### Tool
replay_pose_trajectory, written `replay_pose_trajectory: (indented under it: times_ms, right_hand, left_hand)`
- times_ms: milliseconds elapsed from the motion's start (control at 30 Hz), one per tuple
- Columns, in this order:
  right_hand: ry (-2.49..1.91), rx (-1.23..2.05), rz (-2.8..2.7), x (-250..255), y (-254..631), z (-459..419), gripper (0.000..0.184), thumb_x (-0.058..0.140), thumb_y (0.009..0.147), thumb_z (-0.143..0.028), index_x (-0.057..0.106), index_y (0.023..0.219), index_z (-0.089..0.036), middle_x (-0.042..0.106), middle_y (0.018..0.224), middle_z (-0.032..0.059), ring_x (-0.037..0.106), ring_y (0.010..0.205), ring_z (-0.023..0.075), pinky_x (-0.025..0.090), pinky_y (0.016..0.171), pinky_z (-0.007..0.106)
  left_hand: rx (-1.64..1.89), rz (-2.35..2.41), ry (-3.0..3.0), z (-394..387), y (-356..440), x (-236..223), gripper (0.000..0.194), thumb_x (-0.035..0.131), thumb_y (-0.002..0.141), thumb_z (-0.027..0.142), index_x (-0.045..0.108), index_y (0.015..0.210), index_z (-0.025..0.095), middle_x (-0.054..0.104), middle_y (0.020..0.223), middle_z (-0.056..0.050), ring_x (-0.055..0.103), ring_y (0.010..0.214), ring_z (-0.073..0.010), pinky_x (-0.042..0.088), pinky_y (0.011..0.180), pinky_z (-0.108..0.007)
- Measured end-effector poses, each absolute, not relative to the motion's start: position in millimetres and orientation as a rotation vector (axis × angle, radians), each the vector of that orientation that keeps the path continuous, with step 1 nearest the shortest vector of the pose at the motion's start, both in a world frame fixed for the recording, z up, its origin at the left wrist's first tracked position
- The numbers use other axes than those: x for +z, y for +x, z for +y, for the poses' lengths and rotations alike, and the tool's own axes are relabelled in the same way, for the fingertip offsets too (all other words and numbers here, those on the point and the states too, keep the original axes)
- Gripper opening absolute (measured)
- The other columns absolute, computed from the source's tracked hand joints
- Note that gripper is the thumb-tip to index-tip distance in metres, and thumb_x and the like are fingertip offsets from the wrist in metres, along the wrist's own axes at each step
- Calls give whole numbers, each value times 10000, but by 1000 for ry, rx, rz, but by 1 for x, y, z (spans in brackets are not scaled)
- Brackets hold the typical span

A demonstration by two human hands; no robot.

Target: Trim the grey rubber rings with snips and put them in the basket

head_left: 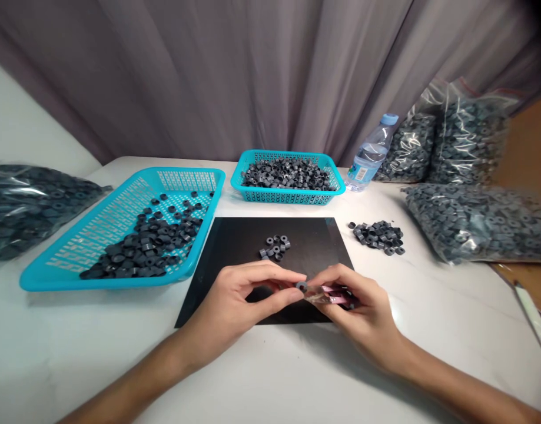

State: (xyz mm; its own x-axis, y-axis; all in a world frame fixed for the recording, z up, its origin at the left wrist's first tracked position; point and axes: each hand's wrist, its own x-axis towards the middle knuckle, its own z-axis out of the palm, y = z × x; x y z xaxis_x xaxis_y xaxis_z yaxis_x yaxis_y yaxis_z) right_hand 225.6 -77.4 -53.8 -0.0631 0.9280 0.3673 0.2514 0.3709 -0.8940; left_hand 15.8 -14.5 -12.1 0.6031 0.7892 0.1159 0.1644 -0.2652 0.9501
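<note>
Because the left hand pinches one small grey ring over the black mat, right at the tip of the pink-handled tool gripped in the right hand, a slip could nip skin or flick the ring away. Farther right, the bottle carries a label with a barcode; its lettering is too small to read.

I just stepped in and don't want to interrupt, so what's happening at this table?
A person is working with both bare hands over a black mat. The left hand pinches a small grey ring, and the right hand brings a small pink-handled tool up to it. A few more pieces sit on the mat, and a loose pile lies to its right. Two blue baskets hold many more, with filled plastic bags at the sides.
</note>
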Motion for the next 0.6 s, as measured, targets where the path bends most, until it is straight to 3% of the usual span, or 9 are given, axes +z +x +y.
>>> replay_pose_trajectory:
  times_ms: [133,233,333,600]
  right_hand:
    - [-1090,682,-1602,-52,228,-77,74,686,945,-263,657,988,-211,680,843,12,594,633,120,468,547,225]
    - [-1072,432,-1657,-50,234,-75,232,522,1037,-323,665,1177,-205,614,858,37,573,709,157,487,608,276]
    - [-1059,239,-1760,-49,240,-73,353,404,1076,-258,619,1349,-198,568,870,51,569,761,176,501,670,313]
    - [-953,-184,-1991,-47,243,-67,390,512,1061,-256,554,1439,-172,640,875,69,606,695,152,487,591,268]
  left_hand:
    - [819,768,1822,-14,16,-11,168,745,893,221,815,1041,260,781,959,-4,713,898,-146,546,830,-210]
    - [875,752,1871,-12,14,-8,164,752,888,209,819,1027,264,785,955,-3,715,887,-146,548,828,-213]
    - [923,734,1922,-10,11,-6,182,754,885,185,821,1028,275,782,942,2,713,866,-138,549,816,-207]
    - [970,723,1983,-8,7,-6,252,761,873,150,816,1066,303,769,954,4,713,869,-127,552,812,-192]
